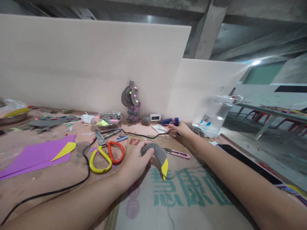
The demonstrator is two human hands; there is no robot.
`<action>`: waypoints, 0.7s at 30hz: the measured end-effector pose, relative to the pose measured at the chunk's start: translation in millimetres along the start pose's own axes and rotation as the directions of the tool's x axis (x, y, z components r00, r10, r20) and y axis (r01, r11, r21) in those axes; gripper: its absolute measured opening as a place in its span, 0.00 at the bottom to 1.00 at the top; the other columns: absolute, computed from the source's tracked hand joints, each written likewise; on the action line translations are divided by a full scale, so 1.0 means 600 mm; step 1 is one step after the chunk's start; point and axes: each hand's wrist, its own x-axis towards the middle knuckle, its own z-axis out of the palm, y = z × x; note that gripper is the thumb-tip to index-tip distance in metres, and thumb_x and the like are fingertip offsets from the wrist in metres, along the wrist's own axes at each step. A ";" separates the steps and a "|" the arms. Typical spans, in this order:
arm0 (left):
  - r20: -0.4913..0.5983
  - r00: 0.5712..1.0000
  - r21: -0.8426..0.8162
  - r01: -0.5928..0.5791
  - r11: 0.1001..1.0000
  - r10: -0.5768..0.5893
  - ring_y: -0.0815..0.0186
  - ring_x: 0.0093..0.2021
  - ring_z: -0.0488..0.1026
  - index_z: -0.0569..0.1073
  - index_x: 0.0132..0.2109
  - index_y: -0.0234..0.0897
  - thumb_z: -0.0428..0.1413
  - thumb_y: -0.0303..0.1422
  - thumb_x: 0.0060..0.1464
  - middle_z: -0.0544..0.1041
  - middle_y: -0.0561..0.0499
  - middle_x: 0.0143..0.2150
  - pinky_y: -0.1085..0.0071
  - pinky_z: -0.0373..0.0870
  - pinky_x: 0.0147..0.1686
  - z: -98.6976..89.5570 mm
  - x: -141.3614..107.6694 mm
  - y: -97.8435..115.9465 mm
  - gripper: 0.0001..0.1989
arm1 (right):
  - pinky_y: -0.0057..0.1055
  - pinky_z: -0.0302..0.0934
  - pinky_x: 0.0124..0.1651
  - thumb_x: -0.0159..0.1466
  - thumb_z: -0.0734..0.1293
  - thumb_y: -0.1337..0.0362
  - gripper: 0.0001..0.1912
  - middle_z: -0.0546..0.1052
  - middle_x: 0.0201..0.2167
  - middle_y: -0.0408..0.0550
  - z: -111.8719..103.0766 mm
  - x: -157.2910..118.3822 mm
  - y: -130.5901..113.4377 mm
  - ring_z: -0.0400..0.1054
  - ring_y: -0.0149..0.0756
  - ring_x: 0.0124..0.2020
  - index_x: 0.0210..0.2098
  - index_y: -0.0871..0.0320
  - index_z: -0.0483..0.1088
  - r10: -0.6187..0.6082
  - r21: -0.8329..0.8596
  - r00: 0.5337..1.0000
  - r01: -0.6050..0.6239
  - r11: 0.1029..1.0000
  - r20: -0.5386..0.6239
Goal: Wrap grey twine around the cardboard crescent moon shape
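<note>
My left hand point(139, 158) pinches a crescent point(155, 150) wrapped in grey yarn, its lower tip bare and yellow. A loose strand of yarn point(168, 204) trails from it over the printed board point(144, 210). Farther off, my right hand point(182, 129) is stretched out to a blue hot glue gun point(169, 121), with fingers at its handle, partly hidden. A black cord point(148, 137) runs left from there. Between the hands lies a pink craft knife point(178, 154). Scissors with a yellow and a red handle point(100, 161) rest left of my left hand.
Purple sheets point(40, 153) with a yellow piece point(64, 150) lie at left. Behind stand a bowl of craft bits point(107, 120), a grey yarn ornament with beads point(131, 99) and a small white clock point(155, 117). A water jug point(213, 116) stands right, near a dark tablet-like slab point(247, 163).
</note>
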 end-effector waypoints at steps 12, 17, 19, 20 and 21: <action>0.005 0.999 -0.119 0.048 0.992 -0.048 0.72 0.21 0.64 0.69 0.43 0.38 0.52 0.37 0.51 0.66 0.57 0.21 0.78 0.61 0.20 0.000 0.005 -0.005 0.13 | 0.36 0.62 0.44 0.60 0.64 0.56 0.17 0.76 0.39 0.57 -0.025 -0.040 -0.006 0.70 0.47 0.41 0.40 0.64 0.71 -0.101 -0.176 0.995 0.095 0.980 -0.027; -0.031 0.999 -0.160 0.035 0.987 -0.040 0.73 0.21 0.64 0.70 0.41 0.38 0.53 0.38 0.50 0.68 0.57 0.22 0.79 0.61 0.20 -0.002 0.003 -0.007 0.12 | 0.36 0.57 0.52 0.63 0.58 0.57 0.20 0.70 0.51 0.55 -0.042 -0.126 -0.027 0.64 0.44 0.51 0.50 0.60 0.66 -0.244 -0.148 0.966 0.230 0.962 -0.084; -0.033 0.998 -0.175 0.051 0.983 -0.058 0.73 0.21 0.64 0.70 0.42 0.38 0.54 0.39 0.50 0.68 0.57 0.23 0.79 0.61 0.19 -0.003 0.002 -0.005 0.13 | 0.33 0.59 0.50 0.64 0.57 0.56 0.18 0.71 0.50 0.51 -0.043 -0.170 -0.045 0.66 0.40 0.49 0.48 0.57 0.68 -0.277 -0.114 0.959 0.269 0.956 -0.060; -0.034 0.997 -0.178 0.059 0.982 -0.066 0.73 0.21 0.64 0.70 0.42 0.38 0.54 0.39 0.50 0.68 0.57 0.23 0.79 0.61 0.19 -0.003 0.001 -0.003 0.13 | 0.33 0.60 0.49 0.64 0.56 0.56 0.18 0.73 0.47 0.50 -0.041 -0.193 -0.053 0.67 0.39 0.47 0.46 0.57 0.68 -0.289 -0.083 0.957 0.285 0.955 -0.039; -0.037 0.997 -0.178 0.063 0.982 -0.070 0.73 0.21 0.64 0.69 0.41 0.38 0.54 0.39 0.49 0.68 0.57 0.23 0.80 0.61 0.19 -0.003 0.001 -0.001 0.13 | 0.34 0.61 0.49 0.64 0.57 0.55 0.18 0.73 0.47 0.51 -0.038 -0.215 -0.061 0.67 0.40 0.46 0.46 0.57 0.68 -0.302 0.002 0.953 0.302 0.953 0.023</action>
